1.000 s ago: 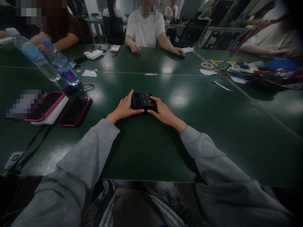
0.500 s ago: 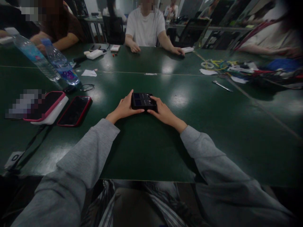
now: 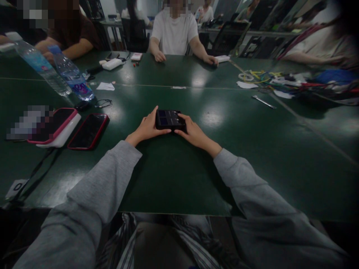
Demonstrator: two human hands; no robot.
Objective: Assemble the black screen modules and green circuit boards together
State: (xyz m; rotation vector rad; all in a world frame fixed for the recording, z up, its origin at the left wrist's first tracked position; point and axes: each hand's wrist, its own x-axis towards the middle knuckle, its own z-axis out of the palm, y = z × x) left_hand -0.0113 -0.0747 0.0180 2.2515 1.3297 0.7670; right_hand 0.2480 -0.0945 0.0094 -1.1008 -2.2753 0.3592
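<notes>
**Both hands on a small black box, mid-table**

My grey sleeves (image 3: 92, 194) came in from the bottom edge, striped fabric on my lap just below the table edge. My left hand (image 3: 146, 129) lay against the left side of the black box (image 3: 169, 119), thumb along its near edge and fingers up its left end. My right hand (image 3: 193, 132) did the same on the right side, fingers curled at the near right corner. So I gripped the box between both hands; it sat flat on the green table (image 3: 174, 175), about mid-width, not lifted. Its top showed dark panels, too dim to read.

Left of me, near the table edge: a phone in a red case (image 3: 88, 131), face up, touching or just beside a pink-edged case on a white block (image 3: 56, 129). A black cord (image 3: 36, 173) ran from there toward the near corner. Further back left, two water bottles (image 3: 71, 78) leaned, with a small coil of black wire (image 3: 103, 103) beside them.

Right and farther, a metal tool (image 3: 263, 102) lay alone, then a pile of coloured wires and tape (image 3: 283, 80).

At the far side, a person in a white shirt (image 3: 174, 31) had both hands on the table; another person's arm (image 3: 67, 46) rested far left.
</notes>
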